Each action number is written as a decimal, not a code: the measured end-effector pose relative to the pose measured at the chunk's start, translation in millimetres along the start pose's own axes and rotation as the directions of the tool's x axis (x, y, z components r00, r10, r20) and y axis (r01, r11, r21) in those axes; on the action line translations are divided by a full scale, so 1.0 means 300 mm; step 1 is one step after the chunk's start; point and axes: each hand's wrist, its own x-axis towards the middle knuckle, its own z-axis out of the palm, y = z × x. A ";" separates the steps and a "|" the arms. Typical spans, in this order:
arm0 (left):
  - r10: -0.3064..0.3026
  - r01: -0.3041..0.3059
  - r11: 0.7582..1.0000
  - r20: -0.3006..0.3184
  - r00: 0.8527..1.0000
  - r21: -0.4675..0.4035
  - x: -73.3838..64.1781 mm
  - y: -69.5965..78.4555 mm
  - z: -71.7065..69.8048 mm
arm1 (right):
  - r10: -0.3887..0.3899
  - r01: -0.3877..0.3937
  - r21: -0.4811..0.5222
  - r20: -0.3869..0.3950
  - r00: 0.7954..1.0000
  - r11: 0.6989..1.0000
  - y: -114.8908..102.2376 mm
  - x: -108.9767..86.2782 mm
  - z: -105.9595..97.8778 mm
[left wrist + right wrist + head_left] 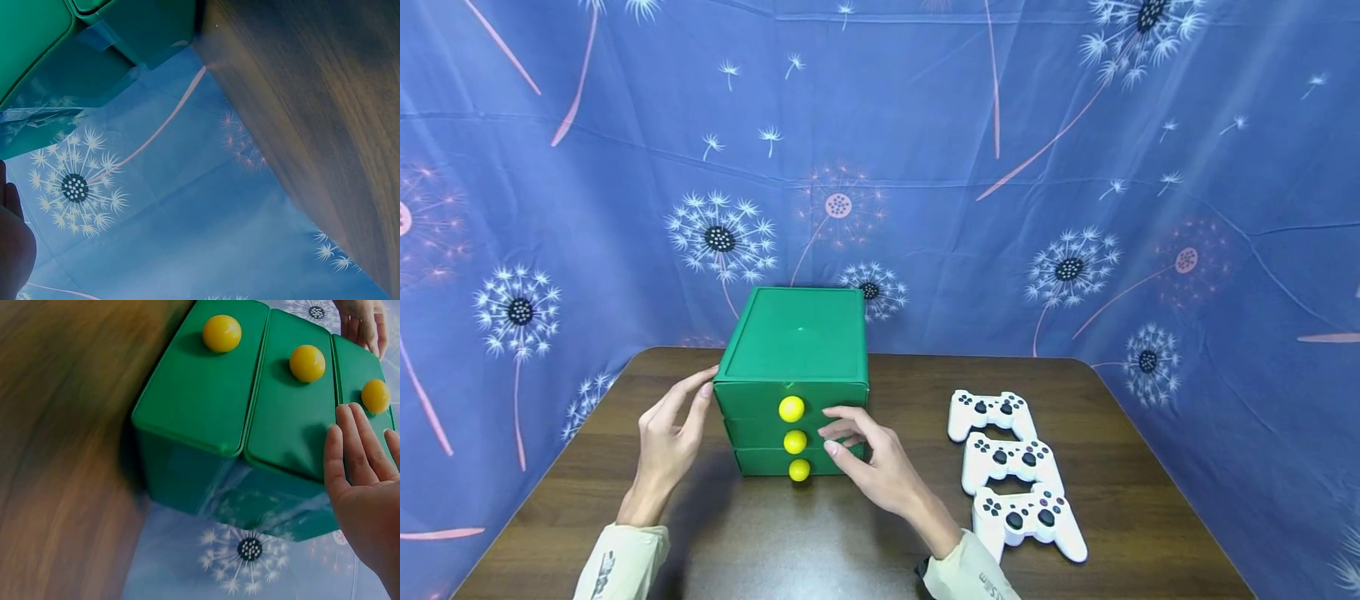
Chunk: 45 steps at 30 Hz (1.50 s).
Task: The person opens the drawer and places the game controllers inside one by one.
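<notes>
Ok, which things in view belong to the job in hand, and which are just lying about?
Likely the job:
Green drawer unit, left hand at its side
Yellow knobs, right hand near them

Likely just lying about:
Three white game controllers, untouched

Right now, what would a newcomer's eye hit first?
The green drawer box on the table, three yellow knobs down its front. The left hand is at its left edge, the right hand near its front. Three white controllers lie to its right, blue dandelion-print cloth behind.

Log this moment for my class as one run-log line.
left hand: at upper left front corner of green drawer unit; right hand: beside yellow knobs, gripping none; drawers: all closed; white controllers: right of unit
</notes>
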 end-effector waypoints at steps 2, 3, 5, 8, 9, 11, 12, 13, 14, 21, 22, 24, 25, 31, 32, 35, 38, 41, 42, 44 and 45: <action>0.005 -0.005 1.000 0.001 1.000 0.004 -0.003 -0.010 0.002 | 0.010 -0.010 0.017 -0.004 1.000 1.000 0.000 0.016 0.014; 0.008 -0.008 1.000 0.002 1.000 0.005 -0.004 -0.016 0.002 | 0.012 -0.012 0.025 -0.006 1.000 1.000 0.001 0.023 0.021; 0.012 -0.012 1.000 0.004 1.000 0.005 -0.007 -0.025 0.004 | 0.011 -0.010 0.041 -0.012 1.000 0.999 0.002 0.034 0.035; 0.015 -0.015 1.000 -0.005 1.000 0.005 -0.010 -0.030 0.004 | -0.003 0.004 0.057 -0.013 1.000 0.998 0.003 0.047 0.052; 0.016 -0.016 1.000 -0.008 1.000 0.006 -0.011 -0.030 0.003 | -0.010 0.010 0.054 -0.015 1.000 0.998 0.002 0.051 0.057; 0.016 -0.016 1.000 -0.013 1.000 0.005 -0.011 -0.026 0.003 | -0.016 0.017 0.053 -0.018 1.000 0.998 0.000 0.060 0.064; 0.016 -0.016 1.000 -0.016 1.000 0.005 -0.010 -0.024 0.003 | -0.016 0.017 0.054 -0.020 1.000 0.998 0.000 0.063 0.067; 0.015 -0.015 1.000 -0.017 1.000 0.004 -0.010 -0.021 0.003 | -0.016 0.017 0.054 -0.020 1.000 0.998 -0.001 0.067 0.070; 0.014 -0.014 1.000 -0.017 1.000 0.001 -0.009 -0.018 0.003 | -0.014 0.015 0.057 -0.021 1.000 0.998 -0.002 0.069 0.073; 0.008 -0.008 1.000 -0.015 1.000 0.000 -0.006 -0.009 0.005 | -0.026 0.027 0.061 -0.014 1.000 0.998 -0.007 0.085 0.089; 0.008 -0.008 1.000 -0.015 1.000 0.000 -0.005 -0.009 0.006 | -0.025 0.026 0.060 -0.016 1.000 0.998 -0.008 0.086 0.091; 0.010 -0.010 1.000 -0.017 1.000 0.000 -0.005 -0.009 0.006 | -0.017 0.018 0.066 -0.020 1.000 0.998 -0.010 0.090 0.094; 0.009 -0.009 1.000 -0.017 1.000 0.000 -0.004 -0.007 0.006 | -0.015 0.016 0.066 -0.020 1.000 0.998 -0.010 0.092 0.095; 0.008 -0.008 1.000 -0.025 1.000 -0.003 -0.003 -0.001 0.007 | 0.026 -0.025 0.096 0.000 1.000 0.995 -0.010 0.098 0.099; 0.008 -0.008 1.000 -0.026 1.000 -0.002 -0.005 -0.005 0.006 | 0.034 -0.034 0.107 0.006 0.999 0.994 -0.011 0.099 0.100; 0.004 -0.004 1.000 -0.021 1.000 -0.006 -0.012 -0.024 0.005 | 0.043 -0.045 0.127 0.017 0.999 0.991 -0.010 0.102 0.103; 0.001 -0.001 1.000 -0.018 1.000 -0.008 -0.018 -0.036 0.005 | 0.040 -0.043 0.133 0.020 0.999 0.990 -0.007 0.105 0.108; 0.003 -0.003 1.000 -0.019 1.000 -0.015 -0.020 -0.041 0.005 | 0.038 -0.039 0.131 0.016 0.999 0.991 -0.005 0.106 0.113; 0.004 -0.004 1.000 -0.020 1.000 -0.015 -0.021 -0.042 0.005 | 0.038 -0.040 0.132 0.017 0.999 0.990 -0.004 0.106 0.114; 0.010 -0.010 1.000 -0.024 1.000 -0.014 -0.022 -0.043 0.005 | 0.040 -0.042 0.139 0.017 0.999 0.989 -0.003 0.106 0.116; 0.011 -0.012 1.000 -0.024 1.000 -0.013 -0.022 -0.044 0.006 | 0.042 -0.044 0.143 0.016 0.999 0.989 -0.002 0.106 0.117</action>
